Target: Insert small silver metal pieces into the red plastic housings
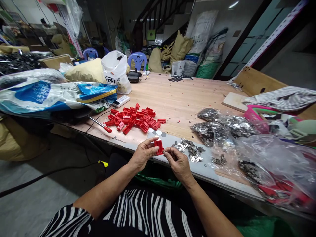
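Note:
My left hand (145, 152) grips a small red plastic housing (159, 147) between thumb and fingers, its hollow side showing, just above the table's front edge. Close against the lower right of that housing, my right hand (178, 162) is closed in a pinch; whatever its fingertips hold is too small to make out. A loose pile of similar red plastic housings (133, 118) lies on the table beyond my left hand. To the right of the held piece, small flat metal parts (190, 148) are spread on a grey sheet (170, 138).
Clear bags of metal parts (209, 131) crowd the right side, beside a pink basket (256, 117). A screwdriver (106, 129) with a red handle lies at the left front edge. Blue and white sacks (37, 95) and a white plastic bag (117, 70) fill the left.

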A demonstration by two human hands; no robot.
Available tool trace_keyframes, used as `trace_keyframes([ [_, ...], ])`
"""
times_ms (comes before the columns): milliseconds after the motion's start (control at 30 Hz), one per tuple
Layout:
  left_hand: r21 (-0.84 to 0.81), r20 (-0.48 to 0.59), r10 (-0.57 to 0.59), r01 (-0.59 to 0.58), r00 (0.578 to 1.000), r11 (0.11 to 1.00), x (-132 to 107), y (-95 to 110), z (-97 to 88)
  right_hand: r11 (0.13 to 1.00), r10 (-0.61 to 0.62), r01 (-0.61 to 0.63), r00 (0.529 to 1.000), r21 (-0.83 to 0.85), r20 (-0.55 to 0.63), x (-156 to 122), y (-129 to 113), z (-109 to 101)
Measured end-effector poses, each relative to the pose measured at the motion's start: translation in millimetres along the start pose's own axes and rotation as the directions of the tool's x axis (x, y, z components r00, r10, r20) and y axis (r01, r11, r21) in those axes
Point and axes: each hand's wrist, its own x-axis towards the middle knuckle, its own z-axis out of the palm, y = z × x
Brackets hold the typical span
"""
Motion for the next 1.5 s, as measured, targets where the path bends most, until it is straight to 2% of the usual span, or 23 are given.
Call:
trace_keyframes([
  [167, 0.019, -0.027, -0.002, 0.002, 1.000, 1.000, -1, -1, 1.4, 0.998, -0.022, 0.022, 1.000, -0.056, 0.009, -2, -3, -2],
  [300, 0.055, -0.060, 0.006, -0.002, 0.998, 0.998, -2, 1, 3.7, 0.971, -0.145, 0.146, 0.989, -0.190, 0.017, -2, -11, -4],
  [400, 0.097, -0.077, 0.002, 0.006, 0.997, 0.995, -3, 2, 5.2, 0.943, -0.248, 0.259, 0.966, -0.208, 0.076, -1, -15, -8],
  [500, 0.123, -0.057, 0.001, 0.006, 0.998, 0.992, -4, 2, 4.9, 0.942, -0.277, 0.301, 0.947, -0.149, 0.161, 1, -17, -13],
  [600, 0.134, -0.004, 0.013, -0.012, 1.000, 0.991, -4, 2, 3.3, 0.959, -0.243, 0.267, 0.947, -0.095, 0.210, 4, -17, -17],
  [700, 0.132, 0.054, 0.025, -0.032, 0.998, 0.991, -4, 1, 1.9, 0.982, -0.166, 0.180, 0.964, -0.050, 0.208, 5, -18, -17],
  [867, 0.118, 0.074, 0.030, -0.039, 0.997, 0.992, -4, -1, -2.7, 1.000, -0.020, 0.024, 0.980, -0.018, 0.197, 3, -16, -18],
  [1000, 0.245, 0.089, 0.066, -0.086, 0.994, 0.966, -1, -5, -12.2, 0.986, -0.080, 0.103, 0.982, -0.130, 0.169, 2, -7, -23],
  [1133, 0.452, 0.143, 0.172, -0.219, 0.975, 0.865, 5, -6, -21.5, 0.942, -0.128, 0.173, 0.977, -0.286, 0.168, 2, 2, -24],
  [1267, 0.683, 0.227, 0.275, -0.354, 0.934, 0.639, 14, -6, -27.4, 0.915, -0.044, 0.120, 0.979, -0.385, 0.201, 1, 6, -19],
  [1367, 0.757, 0.276, 0.228, -0.357, 0.934, 0.547, 19, -8, -31.7, 0.895, 0.001, 0.101, 0.973, -0.434, 0.229, 2, 5, -14],
  [1500, 0.829, 0.309, 0.139, -0.338, 0.941, 0.445, 24, -10, -36.9, 0.894, -0.033, 0.144, 0.965, -0.425, 0.259, 7, 6, -10],
])
